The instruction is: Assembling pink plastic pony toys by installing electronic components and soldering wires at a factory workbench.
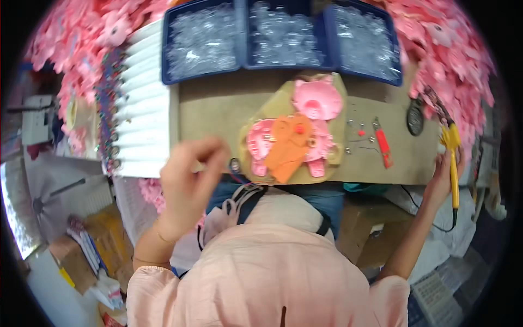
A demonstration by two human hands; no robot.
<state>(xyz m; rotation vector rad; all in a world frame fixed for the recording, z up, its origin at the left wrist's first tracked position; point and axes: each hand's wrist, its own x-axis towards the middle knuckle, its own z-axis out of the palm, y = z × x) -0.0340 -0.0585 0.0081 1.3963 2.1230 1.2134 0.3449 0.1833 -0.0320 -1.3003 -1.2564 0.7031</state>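
My left hand [193,171] is raised over the near left part of the table, fingers curled together and slightly blurred; whatever they hold, if anything, is too small to make out. At the far right my right hand [442,173] is closed round a yellow soldering iron [454,180], whose cord hangs down below. Between the hands, a pink plastic animal-shaped toy shell [260,140] lies on a yellowish mat [283,101], with a pink pig-like head piece [317,99] above it. An orange flat piece [286,150] rests across the shell. A small dark round part [235,163] with wires lies beside the mat.
Three blue bins [242,60] of clear plastic parts line the back. A white ridged tray [147,103] with small wired parts stands left. Red-handled cutters [382,143], small loose parts [362,132] and a black round object [415,117] lie right. Pink pieces [452,60] are heaped at both sides.
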